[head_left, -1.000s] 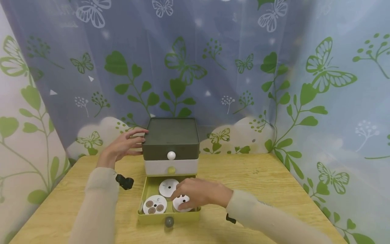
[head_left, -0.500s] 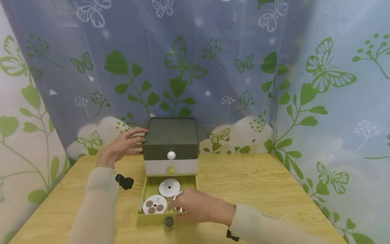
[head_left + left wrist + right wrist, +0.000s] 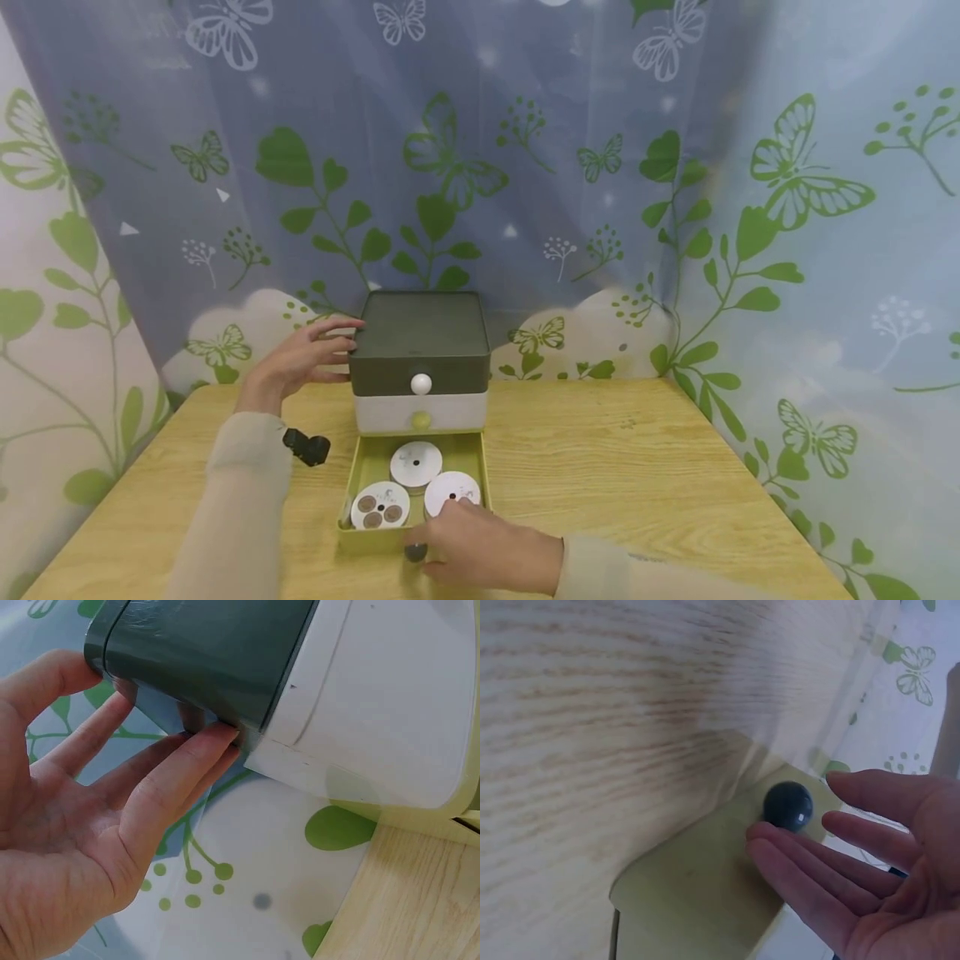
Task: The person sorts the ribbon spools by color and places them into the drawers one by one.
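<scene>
A small three-tier drawer box, with a dark green top tier (image 3: 420, 325), a white middle tier (image 3: 390, 411) and a yellow-green bottom drawer (image 3: 367, 542) pulled out, stands on the table. My left hand (image 3: 303, 358) rests its spread fingertips on the dark tier's left side and back corner, as the left wrist view shows close up. My right hand (image 3: 480, 542) is in front of the bottom drawer, fingers loosely around its dark round knob (image 3: 787, 805). Three white round spools (image 3: 381, 506) lie in the drawer; my right fingers overlap the right-hand spool (image 3: 450, 483) in the head view.
The wooden table (image 3: 600, 467) reaches out on both sides of the box. Printed curtains (image 3: 540, 208) with green leaves and butterflies hang behind and beside it. White (image 3: 421, 384) and yellow-green (image 3: 422, 420) knobs mark the two closed upper drawers.
My right hand has withdrawn from over the right-hand spool, which lies back in the drawer, and come down toward the drawer's dark knob. The left hand has stayed in place.
</scene>
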`<state>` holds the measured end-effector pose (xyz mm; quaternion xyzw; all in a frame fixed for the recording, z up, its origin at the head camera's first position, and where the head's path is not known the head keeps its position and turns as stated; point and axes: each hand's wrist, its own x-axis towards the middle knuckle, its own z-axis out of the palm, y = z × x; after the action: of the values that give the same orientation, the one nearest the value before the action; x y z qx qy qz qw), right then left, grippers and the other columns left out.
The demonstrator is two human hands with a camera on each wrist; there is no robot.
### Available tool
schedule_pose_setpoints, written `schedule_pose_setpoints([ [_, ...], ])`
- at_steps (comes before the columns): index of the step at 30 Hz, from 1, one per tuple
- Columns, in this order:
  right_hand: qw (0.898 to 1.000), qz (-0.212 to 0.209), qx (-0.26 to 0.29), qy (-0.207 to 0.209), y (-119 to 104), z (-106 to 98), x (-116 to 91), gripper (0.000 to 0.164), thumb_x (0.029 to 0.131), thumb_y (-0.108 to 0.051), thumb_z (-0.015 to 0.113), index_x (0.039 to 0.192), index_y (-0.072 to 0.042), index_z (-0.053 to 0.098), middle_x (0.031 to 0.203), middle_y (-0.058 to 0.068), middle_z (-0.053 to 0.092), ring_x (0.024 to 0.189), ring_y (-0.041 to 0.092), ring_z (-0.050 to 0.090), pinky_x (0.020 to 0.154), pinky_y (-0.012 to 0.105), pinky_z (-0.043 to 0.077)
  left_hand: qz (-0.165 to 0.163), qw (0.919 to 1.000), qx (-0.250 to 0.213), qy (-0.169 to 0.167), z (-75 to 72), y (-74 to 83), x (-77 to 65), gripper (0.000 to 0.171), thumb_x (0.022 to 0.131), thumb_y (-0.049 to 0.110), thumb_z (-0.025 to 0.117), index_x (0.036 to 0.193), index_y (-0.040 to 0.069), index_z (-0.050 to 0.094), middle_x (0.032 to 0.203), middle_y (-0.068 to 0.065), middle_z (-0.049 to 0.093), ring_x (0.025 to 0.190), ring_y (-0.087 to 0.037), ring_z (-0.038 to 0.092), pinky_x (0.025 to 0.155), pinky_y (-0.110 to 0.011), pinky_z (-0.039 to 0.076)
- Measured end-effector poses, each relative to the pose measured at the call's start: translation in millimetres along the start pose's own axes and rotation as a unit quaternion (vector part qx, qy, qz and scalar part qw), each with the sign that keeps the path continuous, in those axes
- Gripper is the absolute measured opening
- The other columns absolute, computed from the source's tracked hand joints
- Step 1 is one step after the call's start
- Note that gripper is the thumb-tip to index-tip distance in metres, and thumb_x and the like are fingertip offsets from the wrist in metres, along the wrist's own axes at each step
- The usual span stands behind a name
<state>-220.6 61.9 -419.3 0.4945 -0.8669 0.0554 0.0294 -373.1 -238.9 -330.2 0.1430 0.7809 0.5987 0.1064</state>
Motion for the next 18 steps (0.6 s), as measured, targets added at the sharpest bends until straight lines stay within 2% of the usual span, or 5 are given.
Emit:
schedule_pose_setpoints([
  [9, 1.0, 0.0, -0.003, 0.027, 0, 14, 4, 0.015, 0.082, -0.014, 0.083, 0.091, -0.023, 0.076, 0.076, -0.014, 0.074, 0.056, -0.01, 0.046, 0.057, 0.008, 0.043, -0.005, 0.9999, 0.0, -0.01, -1.5, 1.0, 1.1, 0.058, 0.11, 0.024, 0.052, 0.162, 0.012, 0.031, 0.165, -0.027, 0.024, 0.15, -0.053, 0.032, 0.106, -0.051, 0.054],
  [14, 0.999, 0.006, -0.004, 0.039, 0, 18, 6, 0.014, 0.081, -0.012, 0.083, 0.085, -0.023, 0.075, 0.07, -0.015, 0.069, 0.056, -0.01, 0.043, 0.056, 0.007, 0.041, -0.001, 0.9999, 0.006, -0.011, -2.0, 1.0, 1.2, 0.058, 0.109, 0.025, 0.053, 0.162, 0.012, 0.032, 0.165, -0.027, 0.024, 0.149, -0.053, 0.032, 0.105, -0.05, 0.055],
  [18, 0.999, 0.002, -0.006, 0.05, 0, 20, 7, 0.015, 0.082, -0.01, 0.081, 0.079, -0.021, 0.072, 0.062, -0.015, 0.059, 0.052, -0.008, 0.035, 0.052, 0.006, 0.035, -0.001, 0.9999, 0.008, -0.01, -2.3, 1.2, 0.3, 0.059, 0.109, 0.025, 0.053, 0.162, 0.011, 0.032, 0.165, -0.026, 0.024, 0.148, -0.053, 0.033, 0.104, -0.05, 0.056],
])
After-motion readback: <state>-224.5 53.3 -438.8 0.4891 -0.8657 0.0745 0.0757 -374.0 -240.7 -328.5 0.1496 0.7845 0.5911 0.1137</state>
